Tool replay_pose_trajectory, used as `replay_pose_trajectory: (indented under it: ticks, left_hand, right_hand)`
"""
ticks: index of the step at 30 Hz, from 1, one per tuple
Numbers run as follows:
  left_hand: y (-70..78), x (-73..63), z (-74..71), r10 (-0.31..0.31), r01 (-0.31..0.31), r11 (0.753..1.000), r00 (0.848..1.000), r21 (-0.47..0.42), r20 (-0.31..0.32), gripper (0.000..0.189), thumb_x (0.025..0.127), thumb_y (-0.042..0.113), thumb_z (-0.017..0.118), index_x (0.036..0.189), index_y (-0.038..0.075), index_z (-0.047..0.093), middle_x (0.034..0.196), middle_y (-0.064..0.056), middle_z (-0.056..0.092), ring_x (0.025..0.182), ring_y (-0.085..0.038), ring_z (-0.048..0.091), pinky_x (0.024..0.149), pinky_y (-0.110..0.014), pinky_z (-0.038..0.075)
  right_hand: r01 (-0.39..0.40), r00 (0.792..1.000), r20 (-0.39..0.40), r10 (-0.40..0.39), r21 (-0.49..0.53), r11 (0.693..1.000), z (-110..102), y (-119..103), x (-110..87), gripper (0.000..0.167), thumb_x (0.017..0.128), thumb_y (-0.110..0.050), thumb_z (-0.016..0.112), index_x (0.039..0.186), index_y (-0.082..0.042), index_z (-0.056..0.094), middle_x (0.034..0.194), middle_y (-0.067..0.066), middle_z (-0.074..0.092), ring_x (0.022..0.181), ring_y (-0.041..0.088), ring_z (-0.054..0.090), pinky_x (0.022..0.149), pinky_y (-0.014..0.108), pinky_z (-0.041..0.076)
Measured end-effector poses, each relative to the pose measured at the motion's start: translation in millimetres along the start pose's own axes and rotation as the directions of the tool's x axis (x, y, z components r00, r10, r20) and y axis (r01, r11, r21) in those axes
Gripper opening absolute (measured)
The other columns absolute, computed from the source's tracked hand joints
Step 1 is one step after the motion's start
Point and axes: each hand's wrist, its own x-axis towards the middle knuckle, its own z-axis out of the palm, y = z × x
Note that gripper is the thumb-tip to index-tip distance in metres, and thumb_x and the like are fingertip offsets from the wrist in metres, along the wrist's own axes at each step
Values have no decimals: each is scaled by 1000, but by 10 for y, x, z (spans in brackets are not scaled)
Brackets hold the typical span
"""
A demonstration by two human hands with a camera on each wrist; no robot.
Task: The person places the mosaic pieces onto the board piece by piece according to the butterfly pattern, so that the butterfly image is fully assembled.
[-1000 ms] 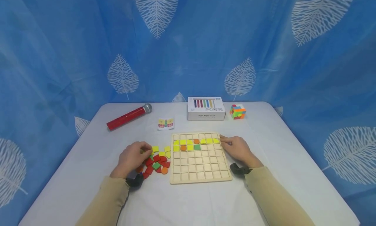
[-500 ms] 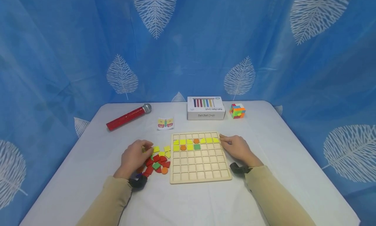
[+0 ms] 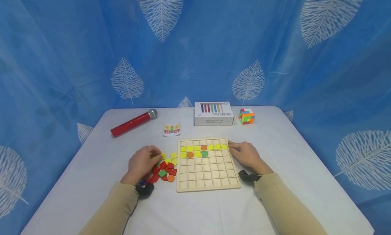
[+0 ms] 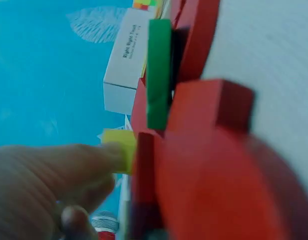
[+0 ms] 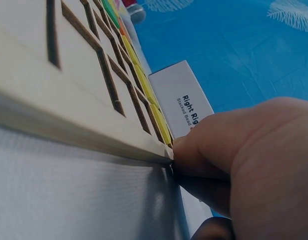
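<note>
A: Hands?
B: Right hand (image 3: 246,157) pinches board (image 3: 207,175) at far right corner; left hand (image 3: 141,163) touches a yellow tile (image 4: 125,151) in the pile (image 3: 163,165) left of it, can't tell if gripped
A: Technique?
B: Probably board steady, tile lifted by edges

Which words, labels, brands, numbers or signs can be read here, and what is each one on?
"Right Right Touch": on the front of the white box, legible in the left wrist view.
"Stacked Bead": in smaller print beneath it, in the right wrist view; whatever follows is hidden behind the right hand.
Too small to read: the other lettering, on the box's top.
</note>
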Motion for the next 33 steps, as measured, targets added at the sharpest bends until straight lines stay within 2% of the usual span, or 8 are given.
replay_pose_trajectory:
  ticks: [3, 8, 14, 16, 20, 23, 28, 33]
  left_hand:
    - [111, -22, -33, 18, -18, 998, 1000, -66, -4, 27, 91, 36, 79, 111, 20, 71, 109, -1, 71, 87, -19, 60, 75, -34, 54]
    - [455, -18, -11, 126, -123, 986, 992, -114, 24, 19, 90, 34, 80, 105, 23, 75, 106, 3, 73, 85, -18, 58, 75, -33, 50]
    - [900, 82, 267, 267, -255, 959, 959, -124, 95, 9, 92, 29, 78, 101, 25, 77, 100, 8, 73, 86, -15, 60, 79, -35, 50]
    - [1028, 127, 379, 286, -270, 955, 949, -125, 130, 7, 93, 29, 76, 99, 27, 77, 98, 9, 72, 89, -14, 61, 80, -35, 50]
    - [1244, 216, 541, 309, -286, 947, 935, -144, 173, 4, 94, 30, 74, 98, 28, 76, 98, 10, 72, 92, -14, 64, 73, -36, 50]
    - [1360, 280, 637, 330, -309, 941, 928, -142, 170, 5, 95, 29, 74, 99, 27, 76, 100, 9, 73, 93, -15, 66, 70, -36, 50]
    - [1471, 342, 769, 342, -333, 939, 926, -85, 162, 9, 95, 29, 73, 102, 26, 77, 106, 7, 75, 99, -15, 69, 75, -35, 53]
    - [1527, 344, 798, 350, -349, 936, 925, -32, 149, 6, 95, 27, 74, 100, 25, 77, 105, 7, 76, 97, -16, 70, 75, -36, 53]
  right_hand:
    - [-6, 1000, 5, 6, 0, 1000, 1, 3, -4, 39, 102, -32, 61, 136, -14, 66, 149, 0, 56, 143, 36, 47, 116, 56, 37]
    - [-11, 1000, 3, 11, -3, 1000, 9, 35, -7, 38, 102, -31, 61, 136, -14, 66, 149, -1, 57, 143, 35, 47, 116, 56, 37]
    - [9, 1000, -8, -9, -10, 1000, -2, 80, -25, 39, 101, -29, 63, 136, -13, 67, 148, 0, 57, 142, 35, 48, 114, 56, 39]
    - [14, 1000, -6, -14, -10, 1000, -6, 87, -29, 39, 100, -28, 63, 136, -13, 67, 148, 1, 57, 142, 35, 49, 114, 56, 38]
    - [23, 1000, 0, -23, -13, 1000, -10, 82, -29, 39, 99, -29, 64, 135, -12, 67, 148, 1, 58, 141, 36, 49, 114, 56, 39]
    - [27, 1000, 2, -27, -8, 1000, -11, 66, -25, 39, 99, -29, 65, 134, -13, 68, 147, 0, 59, 141, 35, 50, 114, 56, 39]
    - [37, 999, 0, -37, -17, 999, -7, 50, -8, 39, 99, -30, 64, 133, -13, 68, 146, -1, 59, 140, 35, 51, 114, 55, 40]
    - [43, 999, -4, -43, -22, 999, -11, 26, 12, 39, 99, -31, 64, 133, -13, 68, 146, 0, 60, 140, 35, 51, 113, 55, 41]
